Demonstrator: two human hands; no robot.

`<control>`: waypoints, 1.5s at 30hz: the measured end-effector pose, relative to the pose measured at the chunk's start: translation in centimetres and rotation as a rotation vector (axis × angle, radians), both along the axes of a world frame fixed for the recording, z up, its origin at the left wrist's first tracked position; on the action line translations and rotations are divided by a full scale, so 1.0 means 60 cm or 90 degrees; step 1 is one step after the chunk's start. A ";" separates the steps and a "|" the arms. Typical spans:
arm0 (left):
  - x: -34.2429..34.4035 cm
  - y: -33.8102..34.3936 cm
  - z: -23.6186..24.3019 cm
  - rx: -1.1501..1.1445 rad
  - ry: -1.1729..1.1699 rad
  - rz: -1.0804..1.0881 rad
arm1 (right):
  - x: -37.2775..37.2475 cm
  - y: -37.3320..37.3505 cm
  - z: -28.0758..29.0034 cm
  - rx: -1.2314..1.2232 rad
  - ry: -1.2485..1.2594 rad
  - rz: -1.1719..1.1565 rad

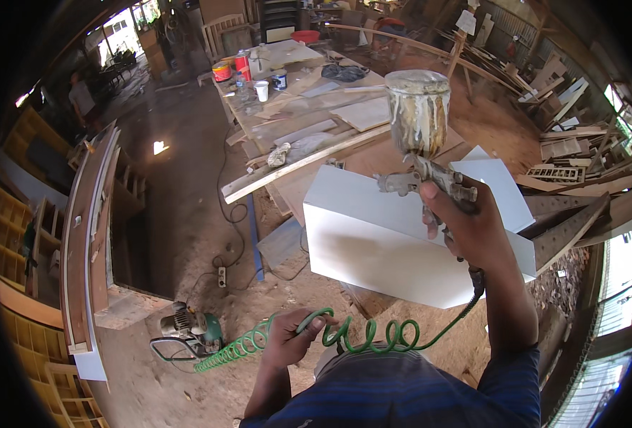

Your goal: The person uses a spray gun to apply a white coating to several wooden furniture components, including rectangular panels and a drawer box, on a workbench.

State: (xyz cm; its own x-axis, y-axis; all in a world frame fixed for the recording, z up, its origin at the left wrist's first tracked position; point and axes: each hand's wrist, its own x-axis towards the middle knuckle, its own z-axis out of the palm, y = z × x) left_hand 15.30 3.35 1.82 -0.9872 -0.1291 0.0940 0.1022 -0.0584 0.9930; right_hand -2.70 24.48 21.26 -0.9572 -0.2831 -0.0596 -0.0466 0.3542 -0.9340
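Note:
My right hand [467,227] grips a paint-stained spray gun [430,182] with a metal cup [417,110] on top, held over a white painted box [373,242]. A green coiled air hose [362,334] runs from the gun's handle down across my front. My left hand [291,335] is closed on that hose near my waist. A second white panel [498,187] lies just behind the box.
A long workbench [309,107] behind holds paint cans, a white cup, boards and plastic sheet. A green power tool [191,328] lies on the dirt floor at the left, beside a tall wooden shelf unit [88,235]. Timber offcuts pile up on the right. A person stands far left.

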 end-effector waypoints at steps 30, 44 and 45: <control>-0.127 0.156 -0.006 -0.044 -0.107 -0.445 | 0.171 0.398 -0.029 0.071 0.132 -0.568; -0.107 0.338 -0.002 -0.082 -0.138 -0.399 | 0.173 0.591 -0.048 -0.054 0.003 -0.314; -0.104 0.360 0.000 -0.093 -0.155 -0.385 | 0.161 0.614 -0.060 -0.037 0.010 -0.294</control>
